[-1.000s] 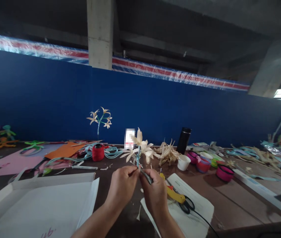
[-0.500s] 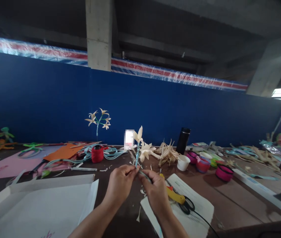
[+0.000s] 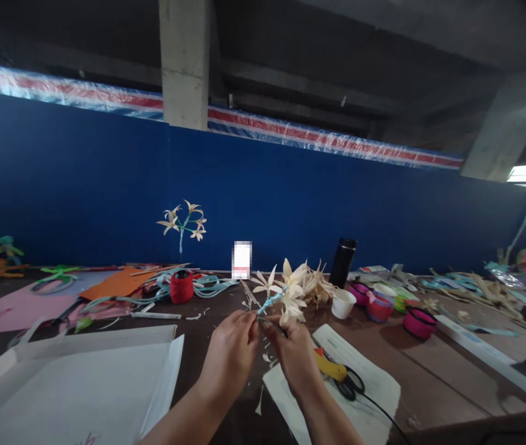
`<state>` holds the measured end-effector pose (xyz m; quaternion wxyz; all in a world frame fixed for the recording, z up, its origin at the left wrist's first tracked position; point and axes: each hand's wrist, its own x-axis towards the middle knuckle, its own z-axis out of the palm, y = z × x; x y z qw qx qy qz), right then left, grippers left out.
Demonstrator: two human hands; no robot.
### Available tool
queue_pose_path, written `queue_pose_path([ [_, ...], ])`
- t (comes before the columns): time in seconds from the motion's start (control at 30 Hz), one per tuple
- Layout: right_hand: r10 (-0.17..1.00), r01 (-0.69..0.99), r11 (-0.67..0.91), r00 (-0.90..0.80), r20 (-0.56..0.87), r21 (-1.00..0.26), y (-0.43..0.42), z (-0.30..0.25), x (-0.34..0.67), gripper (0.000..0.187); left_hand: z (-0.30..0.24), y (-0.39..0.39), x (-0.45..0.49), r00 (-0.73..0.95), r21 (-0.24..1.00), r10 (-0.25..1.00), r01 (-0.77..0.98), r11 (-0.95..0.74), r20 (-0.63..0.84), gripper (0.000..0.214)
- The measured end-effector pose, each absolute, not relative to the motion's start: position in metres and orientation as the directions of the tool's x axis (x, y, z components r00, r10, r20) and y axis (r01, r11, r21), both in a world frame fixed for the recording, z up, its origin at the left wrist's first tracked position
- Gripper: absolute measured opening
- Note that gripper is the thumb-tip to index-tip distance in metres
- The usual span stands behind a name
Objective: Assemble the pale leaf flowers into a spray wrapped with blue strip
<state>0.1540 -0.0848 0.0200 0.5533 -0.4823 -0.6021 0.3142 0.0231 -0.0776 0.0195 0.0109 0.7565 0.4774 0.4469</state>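
Observation:
Near the middle of the view, my left hand (image 3: 229, 346) pinches the lower end of a craft flower stem (image 3: 271, 300) wrapped in pale blue. Several cream petalled blooms (image 3: 293, 279) spread from its top, and the stem leans to the right. My right hand (image 3: 294, 351) is closed just beside, its fingertips on a thin dark strip (image 3: 272, 324) that runs to the stem's base. The exact kind of that strip is unclear. Behind my right wrist lie yellow-and-black scissors or a similar tool (image 3: 334, 369) on a printed paper sheet (image 3: 374, 383).
A white box tray (image 3: 91, 377) occupies the front left. At the back stand a red roll (image 3: 182, 287), a finished-looking flower spray (image 3: 182, 232), a white cup (image 3: 343, 303) and a black bottle (image 3: 343, 262). A power strip (image 3: 492, 355) lies to the right.
The flower stem has tipped from upright over to the right, turning its blooms toward the dried strips. Both hands stay close together at its base.

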Motion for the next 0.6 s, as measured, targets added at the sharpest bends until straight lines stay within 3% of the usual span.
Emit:
queue_pose_path([
  [0.6, 0.911, 0.365, 0.367, 0.043, 0.409, -0.856, -0.082, 0.016, 0.149, 0.022, 0.01, -0.071, 0.022, 0.152, 0.469, 0.772, 0.718, -0.515, 0.617, 0.028],
])
